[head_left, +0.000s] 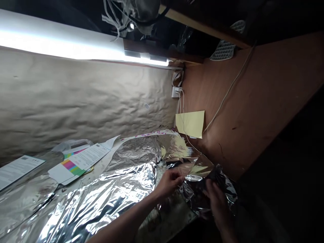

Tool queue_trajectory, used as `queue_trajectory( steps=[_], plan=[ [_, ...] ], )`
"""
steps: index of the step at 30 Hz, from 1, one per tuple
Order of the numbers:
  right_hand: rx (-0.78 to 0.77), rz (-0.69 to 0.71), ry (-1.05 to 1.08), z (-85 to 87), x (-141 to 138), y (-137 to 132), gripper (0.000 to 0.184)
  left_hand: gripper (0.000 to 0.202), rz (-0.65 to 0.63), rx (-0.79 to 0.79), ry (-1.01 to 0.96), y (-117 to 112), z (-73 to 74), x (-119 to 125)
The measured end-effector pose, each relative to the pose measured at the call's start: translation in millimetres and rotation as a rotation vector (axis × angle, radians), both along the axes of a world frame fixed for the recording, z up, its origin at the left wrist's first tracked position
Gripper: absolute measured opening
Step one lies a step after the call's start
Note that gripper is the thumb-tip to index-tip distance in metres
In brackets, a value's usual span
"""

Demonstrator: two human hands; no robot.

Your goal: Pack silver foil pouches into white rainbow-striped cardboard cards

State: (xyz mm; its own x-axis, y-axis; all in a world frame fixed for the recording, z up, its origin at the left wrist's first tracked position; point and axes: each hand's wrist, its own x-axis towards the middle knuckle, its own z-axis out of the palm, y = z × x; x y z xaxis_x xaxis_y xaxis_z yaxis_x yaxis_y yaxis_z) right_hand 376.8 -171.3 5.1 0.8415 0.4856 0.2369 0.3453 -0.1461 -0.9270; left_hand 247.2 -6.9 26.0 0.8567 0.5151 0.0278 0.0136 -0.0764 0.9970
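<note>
A large crumpled sheet of silver foil (121,175) spreads across the work surface, its far end bunched up towards the hands. My left hand (169,184) pinches a fold of this foil with its fingers. My right hand (217,204) grips a darker, crumpled end of the same sheet (222,184), and the fingers curl over it. The two hands are close together, with a shiny stretch of foil between them. Part of the foil is hidden behind my right hand.
Printed leaflets (87,157) and a colour-striped card (71,168) lie at the left on the table. Behind them rises a wrinkled kraft-paper wall (83,101), with a bright tube light (76,44) above. A yellow sheet (191,124), power socket (176,92) and white cables sit on a wooden panel (253,101).
</note>
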Motion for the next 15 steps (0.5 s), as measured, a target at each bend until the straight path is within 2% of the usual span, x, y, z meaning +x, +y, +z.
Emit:
queue_trajectory(
  steps=[2,5,7,8,10,12,15],
  plan=[
    [-0.072,0.147,-0.062,2.0,-10.1,30.3,0.054,0.051,0.005,0.087,0.001,-0.4,11.3,2.9],
    [-0.154,0.309,-0.209,-9.2,-26.4,57.9,0.046,0.054,0.065,0.364,0.069,8.3,28.7,9.9],
    [-0.167,0.342,-0.231,-20.4,-32.1,61.8,0.045,0.032,0.095,0.516,0.139,19.6,33.8,16.3],
    [-0.147,0.331,-0.196,-24.7,-31.1,60.3,0.048,0.019,0.113,0.542,0.16,26.6,34.0,19.1],
    [-0.052,0.238,0.005,-27.5,-19.1,53.5,0.062,0.019,0.172,0.531,0.166,43.0,33.0,21.1],
    [0.126,0.103,0.317,-21.8,4.6,44.8,0.077,0.023,0.234,0.48,0.144,62.4,35.4,15.6],
    [0.364,-0.022,0.674,-6.1,44.0,33.9,0.097,0.04,0.349,0.367,0.102,95.6,54.2,-11.9]
  ],
)
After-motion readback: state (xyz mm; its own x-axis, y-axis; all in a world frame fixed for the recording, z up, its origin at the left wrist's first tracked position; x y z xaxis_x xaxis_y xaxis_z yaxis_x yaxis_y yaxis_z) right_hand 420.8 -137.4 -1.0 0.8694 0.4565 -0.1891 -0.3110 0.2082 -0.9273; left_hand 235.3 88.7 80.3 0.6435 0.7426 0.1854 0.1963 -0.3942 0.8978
